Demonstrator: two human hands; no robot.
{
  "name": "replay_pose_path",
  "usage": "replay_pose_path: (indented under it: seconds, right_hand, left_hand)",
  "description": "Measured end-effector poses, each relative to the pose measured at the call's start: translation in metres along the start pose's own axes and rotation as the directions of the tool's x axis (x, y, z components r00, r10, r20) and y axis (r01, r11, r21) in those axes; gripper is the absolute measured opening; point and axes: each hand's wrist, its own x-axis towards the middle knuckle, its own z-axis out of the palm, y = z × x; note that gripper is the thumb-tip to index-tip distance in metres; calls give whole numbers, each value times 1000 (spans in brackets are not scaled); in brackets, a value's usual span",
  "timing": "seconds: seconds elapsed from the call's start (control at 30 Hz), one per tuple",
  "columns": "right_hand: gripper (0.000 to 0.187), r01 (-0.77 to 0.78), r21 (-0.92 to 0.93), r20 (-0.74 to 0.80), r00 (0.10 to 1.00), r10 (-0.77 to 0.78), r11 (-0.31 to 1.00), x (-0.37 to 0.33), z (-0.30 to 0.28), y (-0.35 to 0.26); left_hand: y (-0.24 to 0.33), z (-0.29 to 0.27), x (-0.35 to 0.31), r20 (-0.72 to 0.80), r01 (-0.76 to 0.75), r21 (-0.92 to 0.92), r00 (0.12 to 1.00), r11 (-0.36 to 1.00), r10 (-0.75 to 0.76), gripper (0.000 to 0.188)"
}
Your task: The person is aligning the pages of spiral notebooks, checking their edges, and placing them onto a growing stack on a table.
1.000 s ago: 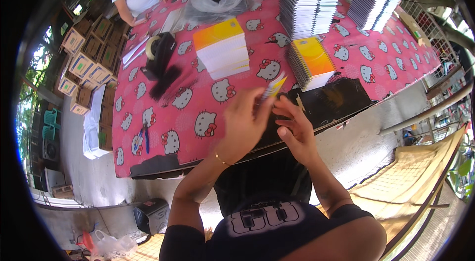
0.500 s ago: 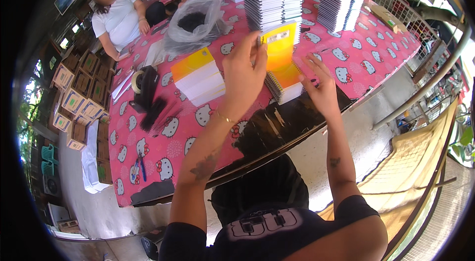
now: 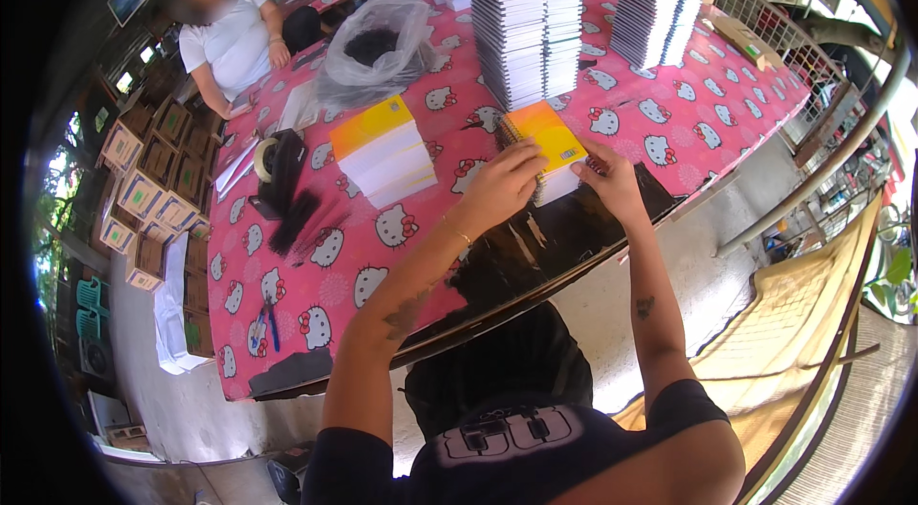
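I locate the stack of yellow-orange, spiral-bound notebooks (image 3: 547,134) at the near edge of the pink, cat-printed counter (image 3: 287,271). I read the left hand (image 3: 505,185) as part-curled, fingers touching the spiral side and cover. The right hand (image 3: 612,182) is part-curled at the opposite edge. I cannot tell whether either grip is closed on a notebook. A white-sided paper block (image 3: 390,168) stands to the left.

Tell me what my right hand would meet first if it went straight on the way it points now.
Most likely the yellow-orange spiral notebook stack: your right hand points forward and left, right at the stack's near right side, though depth makes actual contact hard to confirm.
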Motion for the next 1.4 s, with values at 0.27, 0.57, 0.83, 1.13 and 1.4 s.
replay_pose_path:
  seconds: [0.27, 0.57, 0.83, 1.13, 1.4]
  right_hand:
    - [49, 221, -255, -196, 942, -274, 942, -21, -12, -23]
    - [33, 310, -81, -148, 936, -319, 947, -63, 36, -86]
    - [55, -2, 419, 243, 964, -110, 908, -82, 137, -64]
    - [24, -266, 433, 448, 893, 50, 861, -91, 171, -37]
    - [28, -221, 350, 511, 859, 12, 910, -85, 165, -55]
  left_hand:
    - [-4, -59, -10, -291, 78, 326, 956, 942, 22, 31]
    - [-48, -177, -50, -95, 370, 371, 928, 852, -361, 28]
    - [60, -104, -119, 62, 232, 386, 959, 893, -277, 26]
    - [-75, -184, -240, -297, 644, 556, 744, 526, -598, 26]
    - [-40, -175, -211, -424, 581, 552, 813, 598, -398, 21]
